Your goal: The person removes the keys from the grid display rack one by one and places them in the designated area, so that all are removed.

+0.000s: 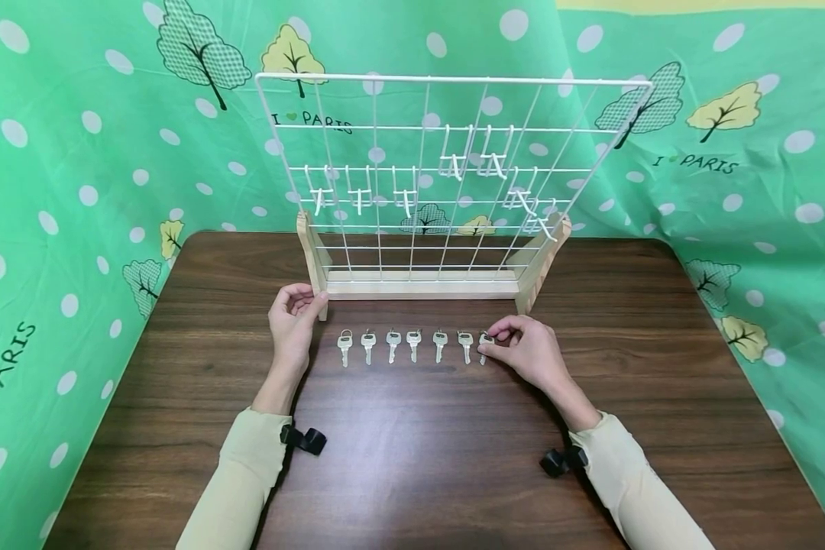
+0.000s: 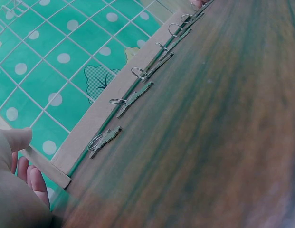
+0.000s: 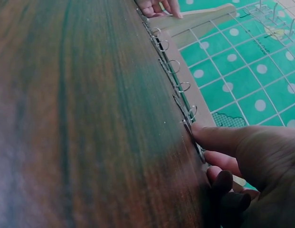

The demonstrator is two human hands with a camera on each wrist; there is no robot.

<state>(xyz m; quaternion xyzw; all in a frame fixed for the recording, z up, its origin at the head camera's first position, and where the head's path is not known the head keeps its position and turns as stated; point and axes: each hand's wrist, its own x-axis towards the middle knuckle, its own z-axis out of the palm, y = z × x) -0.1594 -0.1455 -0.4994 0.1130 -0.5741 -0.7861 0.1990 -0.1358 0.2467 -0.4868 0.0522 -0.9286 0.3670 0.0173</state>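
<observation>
Several silver keys (image 1: 413, 345) with small rings lie in a row on the table, in front of a white wire grid rack (image 1: 422, 176) on a wooden stand (image 1: 422, 289). My left hand (image 1: 293, 325) grips the stand's left wooden leg, thumb on the near side and fingers curled beyond it. At the row's right end my right hand (image 1: 529, 351) pinches the last key (image 1: 483, 357) between thumb and fingers. The right wrist view shows that key low at the tabletop, partly hidden by the thumb (image 3: 218, 137).
White hooks (image 1: 406, 197) hang on the grid at differing heights, several left, two upper middle, two right. The brown wooden table (image 1: 412, 473) reaches towards me. A green patterned cloth (image 1: 76, 191) stands behind and at the sides. Black wrist cameras (image 1: 305, 441) sit on both sleeves.
</observation>
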